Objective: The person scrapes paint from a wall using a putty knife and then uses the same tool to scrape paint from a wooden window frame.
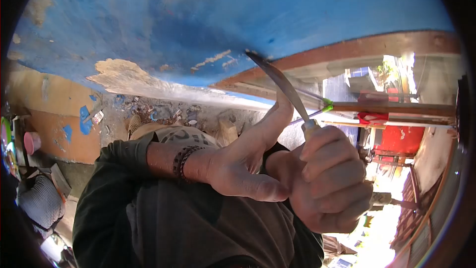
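A knife (283,85) with a long, slightly curved blade stands upright in my right hand (334,181). The fingers of that hand are wrapped round its pale handle, and the blade's tip overlaps the blue painted wall (208,25). My left hand (243,166), with a dark beaded bracelet (182,163) on the wrist, is open. Its thumb stretches toward the right wrist, while its straight fingers reach up beside the blade. Bare, pale patches (124,73) show where paint is gone from the wall.
Paint flakes and rubble (163,111) lie along the wall's foot. A pink bucket (32,142) is at the far left. Brown wooden framing (347,52) edges a window in the wall. On the right hang red cloths (399,139) near a wooden beam (396,109).
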A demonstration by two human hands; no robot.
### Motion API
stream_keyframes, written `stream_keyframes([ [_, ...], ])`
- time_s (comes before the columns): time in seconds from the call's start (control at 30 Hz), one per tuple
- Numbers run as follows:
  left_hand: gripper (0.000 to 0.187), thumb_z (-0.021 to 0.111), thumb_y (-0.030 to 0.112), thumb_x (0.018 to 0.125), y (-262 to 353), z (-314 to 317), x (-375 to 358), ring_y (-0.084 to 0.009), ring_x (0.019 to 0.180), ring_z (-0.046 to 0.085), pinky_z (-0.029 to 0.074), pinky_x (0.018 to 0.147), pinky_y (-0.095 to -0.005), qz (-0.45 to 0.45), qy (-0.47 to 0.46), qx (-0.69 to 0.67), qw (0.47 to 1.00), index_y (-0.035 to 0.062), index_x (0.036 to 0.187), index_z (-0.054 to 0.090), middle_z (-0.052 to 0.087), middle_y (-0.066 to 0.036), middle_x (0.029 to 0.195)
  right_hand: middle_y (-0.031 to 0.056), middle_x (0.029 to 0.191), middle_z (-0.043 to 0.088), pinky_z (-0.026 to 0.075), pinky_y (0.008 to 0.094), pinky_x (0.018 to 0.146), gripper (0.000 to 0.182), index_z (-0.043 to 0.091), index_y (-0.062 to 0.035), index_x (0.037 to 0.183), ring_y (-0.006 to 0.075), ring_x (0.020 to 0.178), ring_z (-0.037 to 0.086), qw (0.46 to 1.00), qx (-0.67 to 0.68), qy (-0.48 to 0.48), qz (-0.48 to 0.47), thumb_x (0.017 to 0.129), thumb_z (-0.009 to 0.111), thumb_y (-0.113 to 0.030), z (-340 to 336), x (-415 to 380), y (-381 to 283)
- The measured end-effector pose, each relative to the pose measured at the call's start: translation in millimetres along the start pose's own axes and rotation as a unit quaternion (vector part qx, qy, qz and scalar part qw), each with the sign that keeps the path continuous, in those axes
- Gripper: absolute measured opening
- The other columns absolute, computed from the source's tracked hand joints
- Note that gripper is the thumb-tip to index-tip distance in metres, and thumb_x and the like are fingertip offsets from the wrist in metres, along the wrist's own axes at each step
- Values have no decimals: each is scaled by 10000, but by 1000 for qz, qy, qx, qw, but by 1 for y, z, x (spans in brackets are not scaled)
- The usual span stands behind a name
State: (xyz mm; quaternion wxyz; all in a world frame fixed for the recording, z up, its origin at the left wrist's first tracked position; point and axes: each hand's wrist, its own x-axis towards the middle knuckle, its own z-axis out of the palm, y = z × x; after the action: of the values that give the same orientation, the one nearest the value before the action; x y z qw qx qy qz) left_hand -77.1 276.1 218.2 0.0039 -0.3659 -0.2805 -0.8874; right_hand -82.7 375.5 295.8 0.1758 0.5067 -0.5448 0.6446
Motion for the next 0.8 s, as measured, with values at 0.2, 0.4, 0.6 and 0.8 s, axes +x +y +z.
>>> stream_keyframes([
  [0.2,1115,670,146,729,1,12,2,-235,1401,-243,-113,1121,-395,17,-4,-34,999,-64,1431,-171,-213,-163,1539,15,585,389,332,305,505,300,445,-100,622,146,511,389,999,17,27,-6,901,415,-205,-5,6,-6],
  [0.4,1145,640,147,641,8,20,-9,-220,1411,-220,-119,1120,-371,18,-16,-45,999,-36,1452,-147,-187,-156,1549,28,579,446,353,312,480,245,484,-70,627,178,507,444,997,65,26,-25,862,478,-143,-10,10,-12],
  [0.6,1160,629,112,587,13,6,-6,-166,1439,-114,-64,1131,-307,-97,101,-137,981,-21,1469,-112,-59,-124,1573,38,574,494,371,318,458,203,516,-45,632,204,503,489,978,-197,31,56,828,531,-92,-8,-5,21],
  [0.8,1331,689,148,452,23,10,0,-229,1451,-93,-59,1142,-340,-110,127,-154,974,11,1466,-161,-79,-138,1571,71,559,464,353,327,440,302,423,-51,572,207,458,428,998,-64,-6,-13,859,500,-107,3,3,27],
])
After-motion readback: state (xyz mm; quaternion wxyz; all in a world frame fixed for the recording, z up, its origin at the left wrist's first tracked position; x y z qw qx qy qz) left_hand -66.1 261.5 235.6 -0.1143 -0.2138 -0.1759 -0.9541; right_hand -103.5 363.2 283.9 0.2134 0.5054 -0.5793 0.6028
